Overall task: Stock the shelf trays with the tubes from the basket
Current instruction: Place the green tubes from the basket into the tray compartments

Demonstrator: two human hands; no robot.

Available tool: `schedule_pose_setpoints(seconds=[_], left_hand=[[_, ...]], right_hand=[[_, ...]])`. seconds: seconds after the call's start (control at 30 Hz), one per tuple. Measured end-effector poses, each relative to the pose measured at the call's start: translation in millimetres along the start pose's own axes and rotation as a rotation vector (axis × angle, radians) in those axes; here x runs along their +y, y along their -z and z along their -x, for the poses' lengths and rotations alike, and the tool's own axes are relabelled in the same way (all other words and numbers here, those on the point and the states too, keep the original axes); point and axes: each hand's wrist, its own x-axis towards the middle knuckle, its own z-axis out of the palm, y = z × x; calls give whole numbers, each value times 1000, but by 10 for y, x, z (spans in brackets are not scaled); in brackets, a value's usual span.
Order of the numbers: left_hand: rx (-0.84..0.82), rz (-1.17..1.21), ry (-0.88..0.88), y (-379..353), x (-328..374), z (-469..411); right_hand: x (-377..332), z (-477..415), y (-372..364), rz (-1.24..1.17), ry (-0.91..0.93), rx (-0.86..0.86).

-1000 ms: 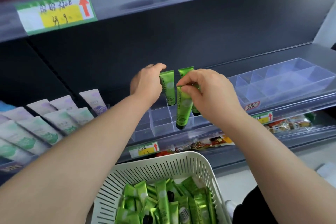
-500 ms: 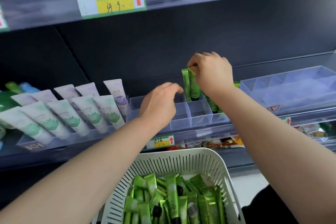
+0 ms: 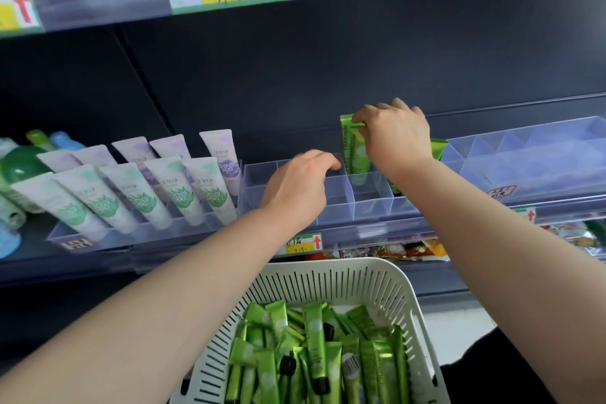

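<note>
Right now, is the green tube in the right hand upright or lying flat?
Upright. The green tube stands crimped end up in a clear tray compartment, its top pinched by the right hand.

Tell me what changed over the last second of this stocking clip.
The left hand let go at the rear compartments and drew back over the front of the clear tray, holding nothing. The right hand carried its green tube to a rear compartment, stood it upright and still pinches its top. The basket and white tubes stayed put.
</note>
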Motion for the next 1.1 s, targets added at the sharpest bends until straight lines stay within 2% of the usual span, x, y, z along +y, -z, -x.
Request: schedule_pose_setpoints(seconds=[0.2, 0.37, 0.47, 0.53, 0.63, 0.77, 0.83, 0.97, 1.1], left_hand=[[-43, -73, -46, -74, -25, 38], [-51, -55, -60, -173, -8, 227], [-35, -27, -162, -313, -42, 476], [-29, -10, -215, -450, -123, 701], [-64, 34, -126, -639, -187, 1060], [-346, -1, 85, -882, -259, 1478], [-461, -33, 174, -999, -325, 1637], [-602, -84, 280, -1100, -423, 1846], [-631, -91, 311, -1146, -464, 1916]], right_hand=[[-86, 252, 85, 2, 96, 102], [-208, 820, 48, -84, 152, 215], [-275, 1258, -63, -171, 140, 163], [-310, 1547, -182, -210, 119, 82], [-320, 1914, -405, -214, 80, -74], [-265, 2219, -677, -101, 35, -617], [-259, 2286, -732, -38, 34, -827], [-317, 2362, -805, 61, 108, -1057], [-350, 2407, -835, 170, 183, -1186]])
